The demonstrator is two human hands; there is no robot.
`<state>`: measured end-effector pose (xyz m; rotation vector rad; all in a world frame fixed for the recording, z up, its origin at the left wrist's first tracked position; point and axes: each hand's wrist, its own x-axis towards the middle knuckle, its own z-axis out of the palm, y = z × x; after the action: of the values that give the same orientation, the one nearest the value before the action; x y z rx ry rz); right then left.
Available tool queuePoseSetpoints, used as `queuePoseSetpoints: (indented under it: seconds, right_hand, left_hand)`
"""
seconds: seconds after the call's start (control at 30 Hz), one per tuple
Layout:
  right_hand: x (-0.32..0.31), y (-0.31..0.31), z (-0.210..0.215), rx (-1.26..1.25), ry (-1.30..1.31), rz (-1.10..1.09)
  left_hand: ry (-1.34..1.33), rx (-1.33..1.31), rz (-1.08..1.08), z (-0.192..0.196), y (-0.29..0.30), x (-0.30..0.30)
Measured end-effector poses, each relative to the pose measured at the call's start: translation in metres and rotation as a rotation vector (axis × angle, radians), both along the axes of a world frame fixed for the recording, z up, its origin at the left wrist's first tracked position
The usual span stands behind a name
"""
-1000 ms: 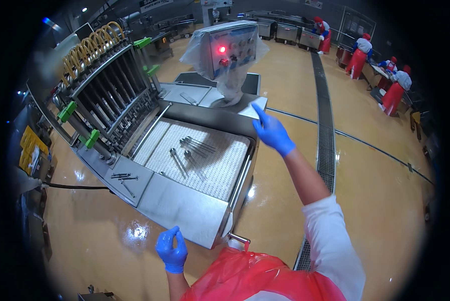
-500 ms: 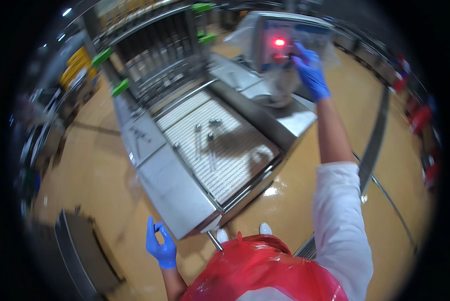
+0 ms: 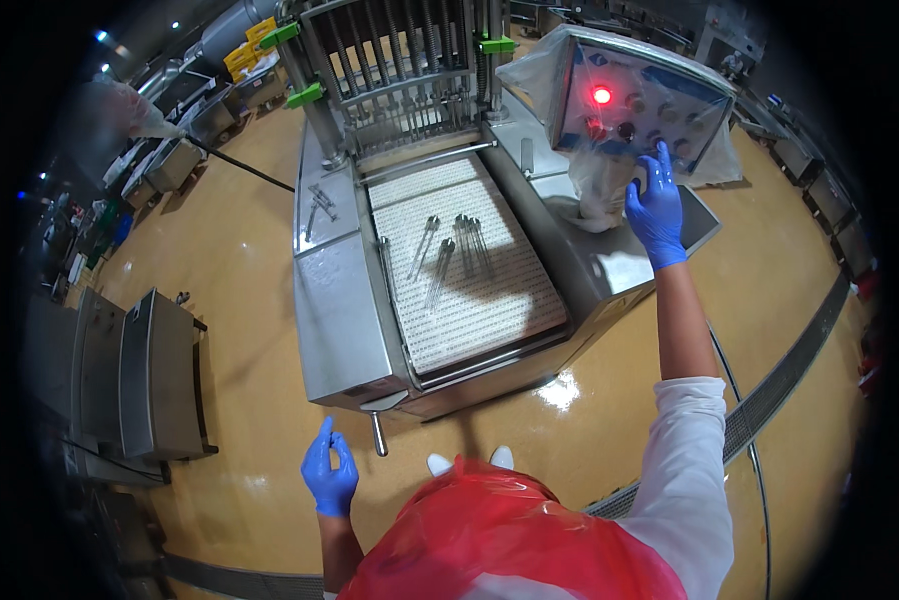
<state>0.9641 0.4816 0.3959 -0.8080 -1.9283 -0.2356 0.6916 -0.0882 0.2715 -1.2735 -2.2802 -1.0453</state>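
My right hand (image 3: pixel 656 215), in a blue glove, reaches up to the lower right of a control panel (image 3: pixel 637 100) wrapped in clear plastic. Its stretched fingertips are at a button (image 3: pixel 656 143); whether they press it I cannot tell. A red lamp (image 3: pixel 601 95) glows on the panel. My left hand (image 3: pixel 329 472), also gloved in blue, hangs near the machine's front left corner, empty, its fingers loosely curved and apart. Between the hands, several thin metal needles (image 3: pixel 439 275) with dark heads lie on the white ribbed conveyor belt (image 3: pixel 489 325).
Behind the belt rises a frame of upright metal rods (image 3: pixel 394 60) with green clamps (image 3: pixel 305 95). More small metal parts (image 3: pixel 318 210) lie on the left steel ledge. A metal lever (image 3: pixel 379 435) sticks out at the front. A steel cabinet (image 3: pixel 159 375) stands left; a floor drain (image 3: pixel 784 385) runs right.
My view has turned, and the machine now sits further right in it. My right hand has gone from the panel's upper middle to its lower right buttons. My left hand stays low and empty.
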Motion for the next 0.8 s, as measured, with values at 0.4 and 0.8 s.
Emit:
queuePoseSetpoints:
  seconds: [0.4,0.8]
  right_hand:
    - [-0.019,0.004,0.003,-0.071,-0.043,-0.088]
    - [-0.017,-0.027,0.034,-0.183,0.31,0.173]
  left_hand:
    - [0.067,-0.057,0.073,-0.012,-0.011,0.026]
    - [0.076,-0.063,0.039,-0.032,-0.011,0.038]
